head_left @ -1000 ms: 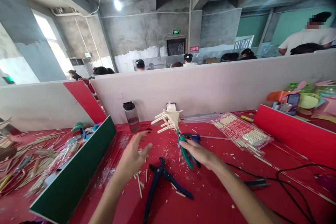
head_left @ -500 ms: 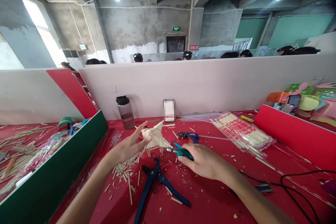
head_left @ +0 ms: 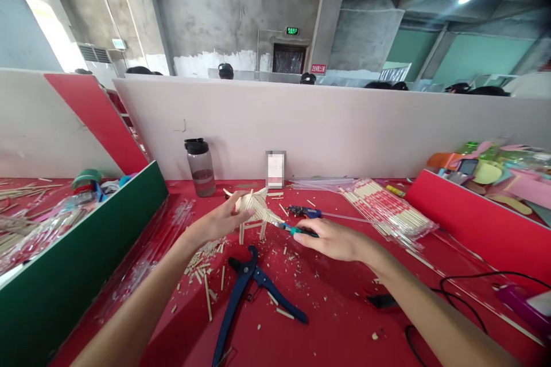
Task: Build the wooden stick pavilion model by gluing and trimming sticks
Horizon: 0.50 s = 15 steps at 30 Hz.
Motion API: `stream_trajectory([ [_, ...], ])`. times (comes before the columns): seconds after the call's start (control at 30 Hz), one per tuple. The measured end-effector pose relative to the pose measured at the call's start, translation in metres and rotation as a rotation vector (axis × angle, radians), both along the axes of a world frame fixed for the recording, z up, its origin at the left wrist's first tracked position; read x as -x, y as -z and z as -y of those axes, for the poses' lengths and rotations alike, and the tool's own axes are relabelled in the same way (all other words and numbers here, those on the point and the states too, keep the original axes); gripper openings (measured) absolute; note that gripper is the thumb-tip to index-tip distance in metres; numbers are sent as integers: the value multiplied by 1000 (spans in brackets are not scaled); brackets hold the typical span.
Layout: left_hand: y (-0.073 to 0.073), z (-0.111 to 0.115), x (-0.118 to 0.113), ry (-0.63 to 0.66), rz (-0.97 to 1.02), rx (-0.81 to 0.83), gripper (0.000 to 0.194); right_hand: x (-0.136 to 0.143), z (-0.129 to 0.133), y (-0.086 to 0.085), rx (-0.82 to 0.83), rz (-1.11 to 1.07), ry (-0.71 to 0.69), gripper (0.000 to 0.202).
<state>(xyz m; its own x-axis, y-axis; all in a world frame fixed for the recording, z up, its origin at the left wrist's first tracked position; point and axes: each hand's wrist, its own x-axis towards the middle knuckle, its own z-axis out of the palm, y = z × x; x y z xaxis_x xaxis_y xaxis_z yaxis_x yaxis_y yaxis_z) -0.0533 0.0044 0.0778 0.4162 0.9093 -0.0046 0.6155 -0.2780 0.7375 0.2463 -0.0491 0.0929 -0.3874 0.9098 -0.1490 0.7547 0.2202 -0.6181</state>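
Note:
A small model of pale wooden sticks (head_left: 258, 206) stands on legs on the red tabletop. My left hand (head_left: 221, 219) is closed on its left side, thumb in front and fingers behind. My right hand (head_left: 329, 236) grips green-and-blue pliers (head_left: 297, 230), whose tip is at the model's right end; whether the jaws touch a stick is too small to tell. Large dark blue cutters (head_left: 246, 281) lie open in front of the model. Behind my right hand lies a blue glue gun (head_left: 305, 211). Short stick offcuts (head_left: 202, 264) are scattered near my left forearm.
A water bottle (head_left: 200, 167) and a small upright card or screen (head_left: 276, 170) stand by the white partition (head_left: 344, 132). Packaged sticks (head_left: 387, 209) lie at right. Green (head_left: 86, 252) and red (head_left: 477, 229) dividers flank the workspace. A black cable (head_left: 456, 304) curls at lower right.
My left hand has gone from spread fingers beside the model to holding it. The model appears turned, with its legs more visible. The pliers look more closed. The view has tilted down somewhat.

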Motion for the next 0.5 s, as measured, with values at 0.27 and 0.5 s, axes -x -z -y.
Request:
stream_trajectory([
  [0.27,7,-6,7,-54,42,-25,67,-5,-5,7,14,-18,-12,47],
  [0.5,4,-2,3,-80,26,-85,63,0,-7,4,-10,-32,-15,45],
])
